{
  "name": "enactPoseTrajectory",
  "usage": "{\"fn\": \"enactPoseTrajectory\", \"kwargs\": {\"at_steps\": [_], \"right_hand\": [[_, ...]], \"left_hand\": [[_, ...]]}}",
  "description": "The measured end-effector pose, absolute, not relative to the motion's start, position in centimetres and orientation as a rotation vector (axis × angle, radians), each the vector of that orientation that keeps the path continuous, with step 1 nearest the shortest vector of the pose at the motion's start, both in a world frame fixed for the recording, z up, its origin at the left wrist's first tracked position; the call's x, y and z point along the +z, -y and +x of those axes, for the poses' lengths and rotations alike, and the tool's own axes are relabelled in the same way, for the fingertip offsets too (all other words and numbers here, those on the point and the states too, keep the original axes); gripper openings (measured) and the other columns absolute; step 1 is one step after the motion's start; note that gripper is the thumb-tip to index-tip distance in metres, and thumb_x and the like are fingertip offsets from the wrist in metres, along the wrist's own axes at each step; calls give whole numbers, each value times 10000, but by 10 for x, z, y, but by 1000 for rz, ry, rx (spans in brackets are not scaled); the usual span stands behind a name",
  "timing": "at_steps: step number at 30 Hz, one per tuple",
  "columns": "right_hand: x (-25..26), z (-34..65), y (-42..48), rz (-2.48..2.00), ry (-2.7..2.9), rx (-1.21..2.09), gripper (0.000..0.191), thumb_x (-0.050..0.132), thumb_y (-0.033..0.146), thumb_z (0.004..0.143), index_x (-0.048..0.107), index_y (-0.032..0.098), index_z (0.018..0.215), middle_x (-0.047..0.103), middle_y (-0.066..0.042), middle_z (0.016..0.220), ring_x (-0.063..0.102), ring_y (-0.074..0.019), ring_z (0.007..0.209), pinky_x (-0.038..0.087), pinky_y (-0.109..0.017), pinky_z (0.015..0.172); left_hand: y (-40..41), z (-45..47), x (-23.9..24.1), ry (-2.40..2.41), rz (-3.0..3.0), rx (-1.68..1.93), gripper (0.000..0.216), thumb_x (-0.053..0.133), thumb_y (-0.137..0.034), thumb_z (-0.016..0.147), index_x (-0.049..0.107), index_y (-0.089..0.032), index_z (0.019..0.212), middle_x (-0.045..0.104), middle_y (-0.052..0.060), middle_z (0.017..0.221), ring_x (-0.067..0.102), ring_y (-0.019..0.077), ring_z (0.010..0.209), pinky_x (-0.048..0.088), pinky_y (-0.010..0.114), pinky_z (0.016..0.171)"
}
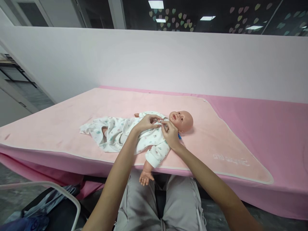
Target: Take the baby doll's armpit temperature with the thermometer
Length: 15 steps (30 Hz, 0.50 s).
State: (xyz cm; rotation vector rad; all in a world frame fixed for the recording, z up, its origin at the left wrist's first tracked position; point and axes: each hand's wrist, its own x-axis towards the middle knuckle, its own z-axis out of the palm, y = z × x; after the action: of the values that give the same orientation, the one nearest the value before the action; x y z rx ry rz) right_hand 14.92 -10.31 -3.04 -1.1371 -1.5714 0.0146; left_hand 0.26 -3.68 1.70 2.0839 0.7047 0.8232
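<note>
A baby doll [181, 120] lies on its back on a pale pink blanket [72, 112], head to the right. It wears a white printed romper [120, 131]. My left hand [147, 122] pinches the romper's collar at the doll's chest. My right hand [170, 134] pinches the same collar just below the doll's chin. The two hands almost touch. One doll arm [148, 171] hangs over the table's near edge. A small blue thing [179, 136] peeks out under my right hand.
The blanket covers a long table with a darker pink cover [264, 122], against a white partition wall [154, 61]. A white metal rail [60, 192] and dark bags sit low at the left. My grey-trousered legs are below the table edge.
</note>
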Motion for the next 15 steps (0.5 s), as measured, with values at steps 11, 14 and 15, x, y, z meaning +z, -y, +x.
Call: {"fn": "enactPoseTrajectory", "kwargs": {"at_steps": [11, 14, 15], "right_hand": [[-28, 149, 104, -1138, 1571, 19, 164, 444, 190, 824, 587, 183, 903, 623, -35, 832, 559, -136, 693, 451, -259, 676], [-28, 149, 103, -1144, 1574, 20, 162, 441, 194, 826, 585, 184, 899, 621, -35, 825, 560, -139, 693, 453, -260, 672], [-29, 149, 103, -1144, 1575, 23, 161, 441, 196, 826, 584, 183, 898, 621, -35, 824, 560, -139, 692, 454, -259, 668]], "left_hand": [[36, 4, 17, -663, 2093, 816, 332, 660, -294, 653, 635, -117, 933, 605, 45, 803, 495, 117, 659, 367, 217, 596], [37, 5, 17, -689, 2118, 809, 326, 641, -294, 661, 631, -123, 938, 610, 55, 831, 514, 133, 692, 378, 222, 613], [38, 5, 17, -698, 2129, 806, 318, 633, -288, 663, 632, -125, 936, 609, 52, 828, 510, 130, 682, 375, 221, 606]]}}
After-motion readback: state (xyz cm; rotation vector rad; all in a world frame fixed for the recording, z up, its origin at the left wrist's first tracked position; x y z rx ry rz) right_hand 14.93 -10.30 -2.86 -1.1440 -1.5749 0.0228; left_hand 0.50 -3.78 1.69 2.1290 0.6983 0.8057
